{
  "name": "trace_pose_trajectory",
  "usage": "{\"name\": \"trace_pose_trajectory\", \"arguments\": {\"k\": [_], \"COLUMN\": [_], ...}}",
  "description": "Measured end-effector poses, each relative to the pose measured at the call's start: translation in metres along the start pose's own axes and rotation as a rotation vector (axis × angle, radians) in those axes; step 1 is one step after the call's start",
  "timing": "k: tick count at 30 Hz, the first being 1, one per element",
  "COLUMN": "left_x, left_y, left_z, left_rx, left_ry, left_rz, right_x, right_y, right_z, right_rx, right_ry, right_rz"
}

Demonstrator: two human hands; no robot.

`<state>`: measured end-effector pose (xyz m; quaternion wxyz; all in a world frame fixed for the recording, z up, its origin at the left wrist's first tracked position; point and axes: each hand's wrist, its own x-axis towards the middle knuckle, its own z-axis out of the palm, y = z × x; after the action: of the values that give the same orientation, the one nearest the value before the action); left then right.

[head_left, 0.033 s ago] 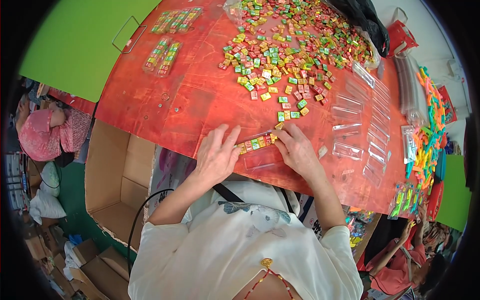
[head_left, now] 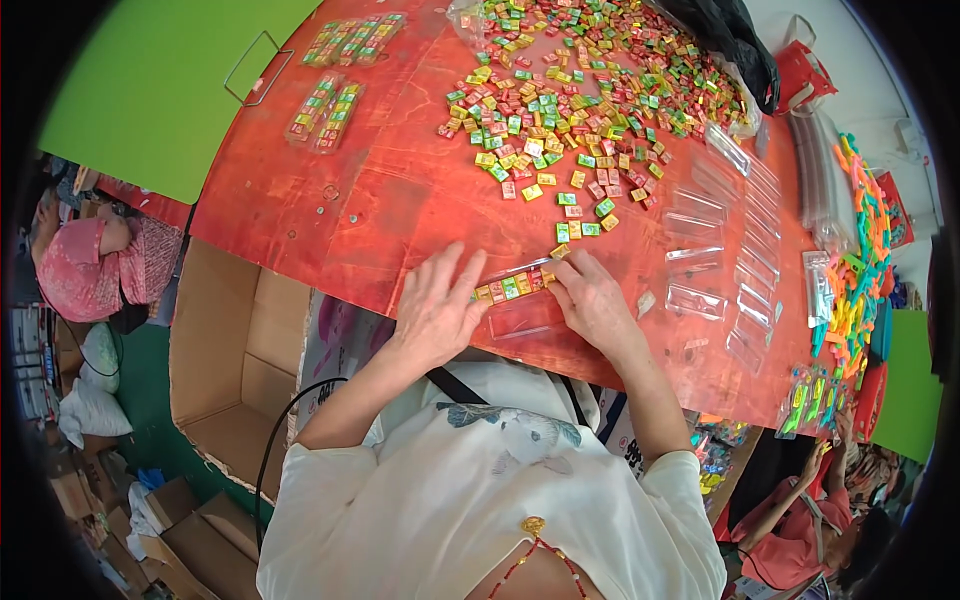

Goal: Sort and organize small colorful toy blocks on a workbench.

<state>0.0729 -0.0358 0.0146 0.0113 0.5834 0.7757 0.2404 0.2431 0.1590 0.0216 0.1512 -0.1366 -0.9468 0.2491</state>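
Note:
Right in front of me, a row of small yellow, red and green printed blocks lies in a clear plastic tray by the table's near edge. My left hand rests at the row's left end, fingers spread and thumb beside the blocks. At the other end, my right hand is bent, its fingertips pinching a small yellow block; the fingers partly hide it. Another yellow block sits by the right index finger. Beyond, a short line of loose blocks leads to a large heap.
Clear empty trays lie in columns to the right. Filled packs sit at the far left. A black bag borders the heap. Colourful plastic pieces are piled at the right edge. An open cardboard box stands below the table's left side.
My left hand has shifted very slightly at the row's left end. The right hand stays nearly where it was, at the right end.

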Motion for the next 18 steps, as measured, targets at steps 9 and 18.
{"name": "trace_pose_trajectory", "arguments": {"k": [9,18], "left_x": [-0.004,0.0], "left_y": [-0.009,-0.003], "left_z": [0.022,0.024], "left_rx": [0.046,0.079], "left_ry": [-0.264,-0.299], "left_rz": [-0.043,-0.104], "right_x": [0.005,0.008], "right_y": [0.003,0.003], "right_z": [0.02,0.021], "right_rx": [0.126,0.15], "right_ry": [0.091,0.052], "right_rz": [0.093,0.136]}}
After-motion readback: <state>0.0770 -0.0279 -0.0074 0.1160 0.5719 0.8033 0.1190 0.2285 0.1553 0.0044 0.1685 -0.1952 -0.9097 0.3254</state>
